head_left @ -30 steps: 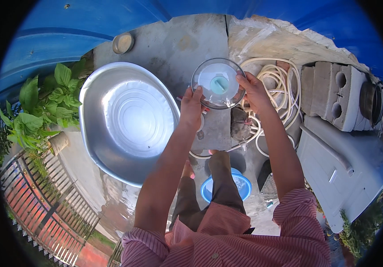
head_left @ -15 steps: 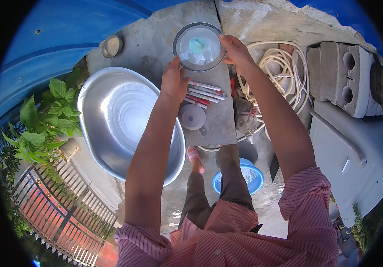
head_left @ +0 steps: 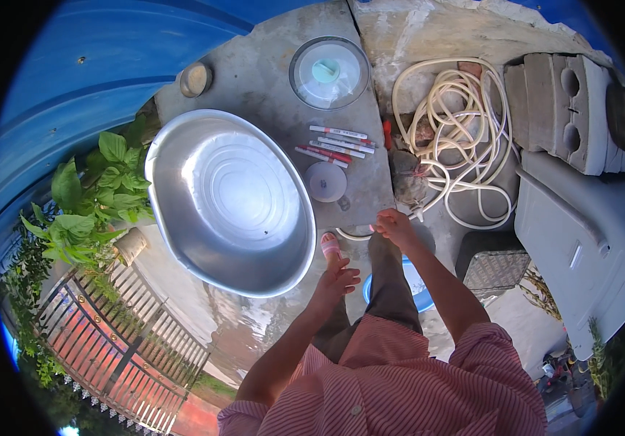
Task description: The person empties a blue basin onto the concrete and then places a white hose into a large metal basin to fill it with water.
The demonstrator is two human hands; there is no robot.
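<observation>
A clear round lidded container (head_left: 328, 72) with a pale green knob rests on the concrete slab (head_left: 261, 80) at the top, with no hand on it. My left hand (head_left: 338, 280) hangs open beside the rim of a big metal basin (head_left: 226, 199), fingers apart, holding nothing. My right hand (head_left: 395, 227) is loosely curled above my knee, also with nothing in it. Below the container lie several pens or markers (head_left: 335, 144) and a small round lid (head_left: 325, 181).
A coiled cream hose (head_left: 449, 138) lies to the right, next to grey concrete blocks (head_left: 561, 102). A blue tank wall (head_left: 72, 80) curves behind. Green plants (head_left: 87, 196) and a metal gate (head_left: 109, 341) are at the left. A blue bowl (head_left: 417, 280) sits near my feet.
Both hands carried the clear container away from me, set it on the slab and let go. They have drawn back toward my body, now empty.
</observation>
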